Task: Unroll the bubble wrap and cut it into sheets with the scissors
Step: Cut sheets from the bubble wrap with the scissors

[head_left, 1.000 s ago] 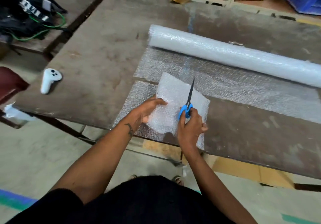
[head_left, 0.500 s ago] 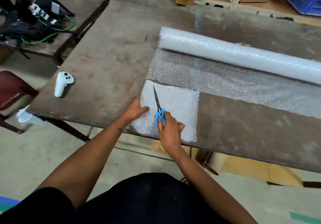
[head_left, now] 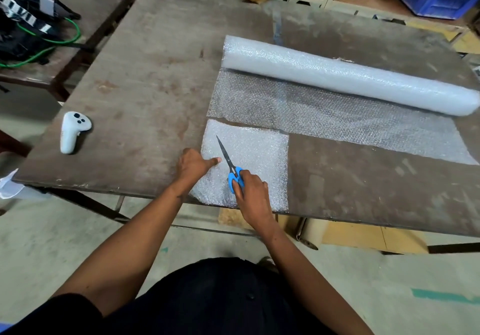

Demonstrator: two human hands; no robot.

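The worktop (head_left: 161, 80) is one broad, flat board of worn, stained brown wood. Across its far right lies a single long cylinder, the bubble wrap roll (head_left: 337, 74), milky and dimpled, with its unrolled length (head_left: 337, 119) spread flat toward the near edge, thin enough that the wood shows through. Just beside that length, apart by a narrow gap, one squarish cut sheet (head_left: 257, 150) rests at the near edge, whiter and denser. One white moulded plastic controller (head_left: 72, 132) lies well apart at the left. The left hand (head_left: 193, 165) has curled fingers, its thumb pressing on the sheet's left border. The right hand (head_left: 253, 191) grips the blue handles of one pair of scissors (head_left: 230, 163), whose dark blades lie together over the sheet.
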